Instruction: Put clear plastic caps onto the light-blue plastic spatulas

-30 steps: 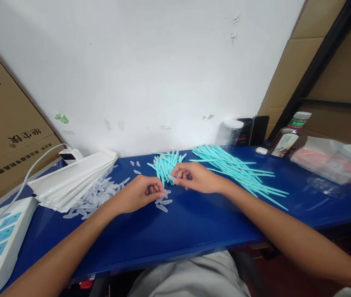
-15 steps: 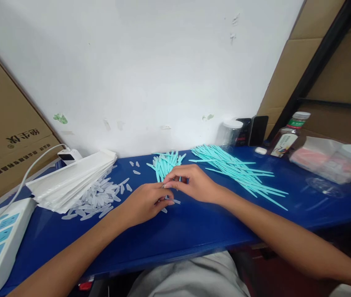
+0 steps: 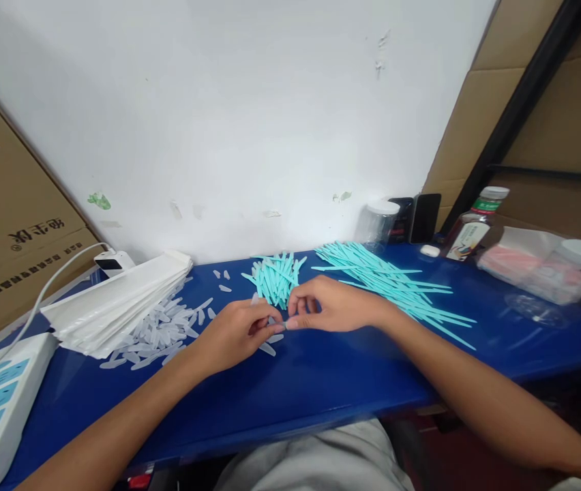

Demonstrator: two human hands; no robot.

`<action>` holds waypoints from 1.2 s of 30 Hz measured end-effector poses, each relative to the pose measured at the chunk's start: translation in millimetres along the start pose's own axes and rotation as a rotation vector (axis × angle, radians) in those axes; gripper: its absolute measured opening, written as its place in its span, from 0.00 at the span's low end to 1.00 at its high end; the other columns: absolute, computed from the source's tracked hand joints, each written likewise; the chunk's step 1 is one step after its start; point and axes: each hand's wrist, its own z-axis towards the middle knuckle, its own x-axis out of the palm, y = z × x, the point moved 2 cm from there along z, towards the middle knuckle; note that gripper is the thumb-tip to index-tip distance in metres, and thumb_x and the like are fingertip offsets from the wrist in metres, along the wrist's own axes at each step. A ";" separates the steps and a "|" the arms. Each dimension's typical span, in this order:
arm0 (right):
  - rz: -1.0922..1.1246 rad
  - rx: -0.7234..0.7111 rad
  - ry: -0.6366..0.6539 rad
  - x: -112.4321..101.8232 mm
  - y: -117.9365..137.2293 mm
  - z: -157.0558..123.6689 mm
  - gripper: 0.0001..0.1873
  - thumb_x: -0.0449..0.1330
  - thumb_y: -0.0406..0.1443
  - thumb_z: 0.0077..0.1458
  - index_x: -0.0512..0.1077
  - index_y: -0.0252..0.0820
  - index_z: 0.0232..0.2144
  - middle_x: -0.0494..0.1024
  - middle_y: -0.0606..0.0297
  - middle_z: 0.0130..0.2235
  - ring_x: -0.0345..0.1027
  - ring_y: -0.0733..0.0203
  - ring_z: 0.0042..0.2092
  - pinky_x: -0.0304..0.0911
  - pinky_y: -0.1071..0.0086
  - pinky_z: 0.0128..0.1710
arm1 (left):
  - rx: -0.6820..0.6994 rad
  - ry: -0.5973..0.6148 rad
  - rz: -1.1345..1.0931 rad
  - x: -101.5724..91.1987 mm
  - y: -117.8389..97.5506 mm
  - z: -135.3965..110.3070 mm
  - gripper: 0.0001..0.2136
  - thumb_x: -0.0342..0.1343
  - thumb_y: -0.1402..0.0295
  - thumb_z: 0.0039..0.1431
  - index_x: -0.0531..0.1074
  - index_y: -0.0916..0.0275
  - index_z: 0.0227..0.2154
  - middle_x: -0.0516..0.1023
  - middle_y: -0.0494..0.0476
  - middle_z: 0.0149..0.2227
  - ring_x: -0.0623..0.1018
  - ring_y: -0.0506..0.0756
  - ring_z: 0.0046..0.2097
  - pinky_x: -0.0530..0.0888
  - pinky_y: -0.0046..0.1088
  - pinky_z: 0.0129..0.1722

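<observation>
My left hand (image 3: pixel 234 335) and my right hand (image 3: pixel 334 305) meet fingertip to fingertip above the blue table, both closed in a pinch. A small piece shows between them, mostly hidden by the fingers and too small to name. Loose translucent plastic pieces (image 3: pixel 267 349) lie just under the left fingers. Behind my hands is a pile of short teal sticks (image 3: pixel 276 278), some with pale translucent ends. Long thin teal sticks (image 3: pixel 387 279) are heaped beyond my right forearm. To the left lies a heap of translucent, cap-like pieces (image 3: pixel 162 331).
A stack of white plastic bags (image 3: pixel 121 300) overlaps the translucent heap. A power strip (image 3: pixel 7 402) and a cabled white device (image 3: pixel 115 261) are at left. A lidded jar (image 3: pixel 378 225), dark phones (image 3: pixel 426 217), a bottle (image 3: pixel 477 225) and a pink-filled bag (image 3: pixel 530 262) stand at right.
My right hand has dropped slightly and drawn toward me, from above the left fingers to level with them. The teal pile behind is less covered now. The view has shifted slightly.
</observation>
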 end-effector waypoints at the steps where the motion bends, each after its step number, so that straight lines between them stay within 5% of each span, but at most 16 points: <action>1: -0.006 0.020 0.065 0.0 -2.6 -0.5 0.17 0.67 0.48 0.61 0.80 0.39 0.37 0.81 0.64 0.31 0.73 0.62 0.32 0.65 0.72 0.32 | -0.025 -0.015 -0.023 -1.1 0.7 0.5 0.08 0.58 0.61 0.70 0.79 0.58 0.40 0.71 0.48 0.26 0.70 0.50 0.29 0.64 0.26 0.31; 6: 0.053 -0.008 0.086 6.5 -5.9 2.5 0.16 0.58 0.43 0.70 0.78 0.38 0.37 0.82 0.63 0.32 0.74 0.65 0.28 0.65 0.73 0.30 | -0.077 -0.086 -0.066 -2.0 5.6 1.9 0.09 0.58 0.59 0.70 0.79 0.58 0.40 0.72 0.48 0.27 0.69 0.49 0.29 0.64 0.26 0.31; 13: 0.007 -0.036 -0.200 -4.4 -3.2 2.8 0.17 0.56 0.40 0.71 0.80 0.38 0.35 0.82 0.62 0.33 0.75 0.64 0.30 0.65 0.71 0.34 | -0.050 -0.060 -0.044 -2.0 -0.9 0.6 0.13 0.59 0.55 0.68 0.79 0.58 0.35 0.78 0.50 0.30 0.73 0.50 0.31 0.66 0.27 0.33; 25: 0.098 -0.030 -0.267 -4.5 -0.3 2.7 0.11 0.66 0.40 0.64 0.84 0.41 0.42 0.83 0.61 0.33 0.75 0.62 0.31 0.64 0.70 0.32 | -0.016 -0.001 -0.116 -2.6 -8.7 -0.5 0.15 0.56 0.56 0.70 0.79 0.59 0.33 0.78 0.51 0.28 0.73 0.51 0.32 0.67 0.28 0.35; 36: 0.036 -0.141 -0.220 1.9 8.5 0.9 0.11 0.63 0.39 0.67 0.84 0.46 0.47 0.81 0.60 0.38 0.71 0.61 0.36 0.63 0.69 0.33 | 0.007 0.067 -0.095 0.2 -11.2 -0.8 0.17 0.55 0.56 0.72 0.81 0.58 0.31 0.79 0.51 0.25 0.74 0.51 0.29 0.69 0.27 0.33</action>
